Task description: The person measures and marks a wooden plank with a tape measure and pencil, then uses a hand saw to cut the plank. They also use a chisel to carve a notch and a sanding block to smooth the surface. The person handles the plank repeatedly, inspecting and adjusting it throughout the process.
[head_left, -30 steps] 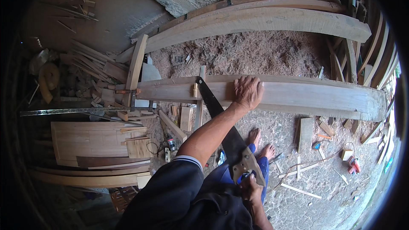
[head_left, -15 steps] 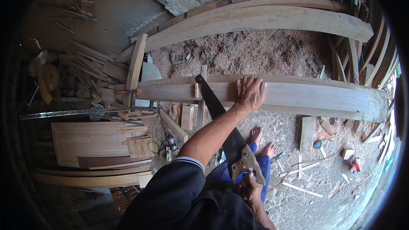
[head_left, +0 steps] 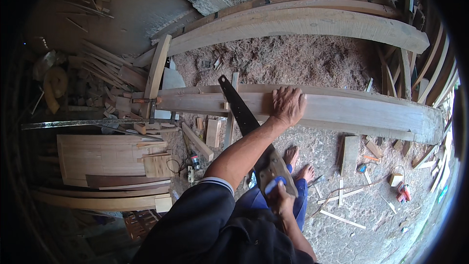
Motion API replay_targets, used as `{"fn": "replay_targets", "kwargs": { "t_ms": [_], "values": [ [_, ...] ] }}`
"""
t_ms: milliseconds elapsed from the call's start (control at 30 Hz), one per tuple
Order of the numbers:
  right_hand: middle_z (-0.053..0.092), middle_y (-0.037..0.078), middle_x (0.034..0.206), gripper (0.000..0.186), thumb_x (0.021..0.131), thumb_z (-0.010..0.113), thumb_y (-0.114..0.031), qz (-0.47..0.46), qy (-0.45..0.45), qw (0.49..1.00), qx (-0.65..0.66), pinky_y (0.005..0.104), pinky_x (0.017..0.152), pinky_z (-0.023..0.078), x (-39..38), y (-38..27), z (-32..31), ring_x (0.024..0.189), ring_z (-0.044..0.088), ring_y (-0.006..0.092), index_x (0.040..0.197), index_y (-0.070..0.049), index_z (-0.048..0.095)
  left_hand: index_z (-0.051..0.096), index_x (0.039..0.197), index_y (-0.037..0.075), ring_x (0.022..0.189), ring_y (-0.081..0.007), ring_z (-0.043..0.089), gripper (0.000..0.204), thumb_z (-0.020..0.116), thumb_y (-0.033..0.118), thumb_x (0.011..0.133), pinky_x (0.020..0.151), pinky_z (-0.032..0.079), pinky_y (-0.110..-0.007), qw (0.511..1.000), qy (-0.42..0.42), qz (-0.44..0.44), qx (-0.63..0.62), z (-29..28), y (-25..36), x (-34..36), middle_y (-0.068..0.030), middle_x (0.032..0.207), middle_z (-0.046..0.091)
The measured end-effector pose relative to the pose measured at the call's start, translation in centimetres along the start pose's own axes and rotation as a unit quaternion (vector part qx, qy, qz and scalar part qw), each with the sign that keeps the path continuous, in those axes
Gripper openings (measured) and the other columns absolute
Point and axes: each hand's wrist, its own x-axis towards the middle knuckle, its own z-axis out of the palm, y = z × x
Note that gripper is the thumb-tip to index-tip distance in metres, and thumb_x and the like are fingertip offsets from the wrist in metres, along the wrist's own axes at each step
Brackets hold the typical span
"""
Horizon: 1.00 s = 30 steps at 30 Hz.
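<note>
My left hand (head_left: pixel 288 105) presses on a long pale plank (head_left: pixel 361 110), fingers bent at its far edge. My right hand (head_left: pixel 283 199) grips the handle (head_left: pixel 271 181) of a handsaw near my body, its thumb along the blue grip opening. The dark saw blade (head_left: pixel 237 105) runs diagonally across the plank left of my left hand, its tip past the far edge. A small wooden block (head_left: pixel 225 106) sits beside the blade. A clamp (head_left: pixel 152 105) is at the plank's left end on an upright timber (head_left: pixel 159 68). My forearm hides part of the blade.
Curved beams (head_left: pixel 303 22) lie beyond shavings (head_left: pixel 312 56). Loose offcuts (head_left: pixel 105 73), a panel (head_left: pixel 93 159) and a long metal bar (head_left: pixel 73 122) are at left. My bare feet (head_left: pixel 298 164) stand below the plank; a red power tool (head_left: pixel 403 193) and scraps lie right. Bent strips lean at far right.
The saw has moved forward, its tip farther beyond the plank's far edge and my right hand higher with the handle. My left hand stays in about the same place.
</note>
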Motion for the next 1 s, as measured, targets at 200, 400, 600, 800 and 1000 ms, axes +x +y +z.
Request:
{"fn": "replay_targets", "kwargs": {
  "t_ms": [200,400,600,800,1000],
  "values": [
    [0.042,-0.004,0.058,0.024,0.097,0.067,-0.034,0.050,-0.078,0.996,-0.003,0.0284,0.043,0.034,4.1,1.6,1.1,0.045,0.038,0.0100,0.098,-0.010,0.060,0.062,0.091,0.011,0.095,-0.0315,0.055,0.028,0.051,0.036,0.096,0.085,0.036,-0.050,1.000,-0.026,-0.014,-0.005,-0.5,0.1,0.3,-0.0121,0.094,0.061],
    [0.036,-0.006,0.062,0.066,0.095,0.068,-0.030,0.042,-0.059,0.996,0.059,0.0268,0.049,0.037,-4.0,-0.1,-2.9,0.049,0.038,0.0078,0.150,-0.008,0.039,0.061,0.093,0.011,0.097,-0.0296,0.055,0.026,0.050,0.035,0.096,0.084,0.036,-0.048,1.000,-0.017,-0.010,0.012,0.0,-0.2,0.1,-0.0089,0.097,0.061],
    [0.037,-0.004,0.059,0.028,0.098,0.064,-0.036,0.087,-0.016,0.995,-0.050,0.0282,0.045,0.035,3.6,1.0,2.3,0.047,0.037,0.0126,0.086,-0.011,0.059,0.061,0.093,0.011,0.099,-0.0315,0.055,0.028,0.052,0.037,0.096,0.086,0.036,-0.050,1.000,-0.009,-0.008,-0.001,-0.2,0.2,-0.1,-0.0123,0.097,0.062],
    [0.037,-0.003,0.059,0.034,0.095,0.066,-0.040,0.040,-0.016,0.999,0.007,0.0286,0.044,0.037,-4.4,-0.1,-2.8,0.048,0.041,0.0122,0.084,-0.012,0.051,0.061,0.093,0.012,0.097,-0.0301,0.055,0.026,0.050,0.036,0.096,0.084,0.036,-0.050,0.999,-0.029,-0.015,0.014,-0.1,-0.1,0.3,-0.0094,0.095,0.061],
    [0.055,0.000,0.066,0.016,0.099,0.063,-0.022,0.129,-0.101,0.981,-0.105,0.0316,0.043,0.042,3.6,3.3,5.0,0.048,0.047,0.0115,0.104,-0.007,0.060,0.063,0.096,0.010,0.103,-0.0328,0.054,0.033,0.047,0.039,0.098,0.090,0.036,-0.052,0.998,-0.055,-0.034,-0.010,0.0,0.3,-0.3,-0.0139,0.102,0.062]
  ]
}}
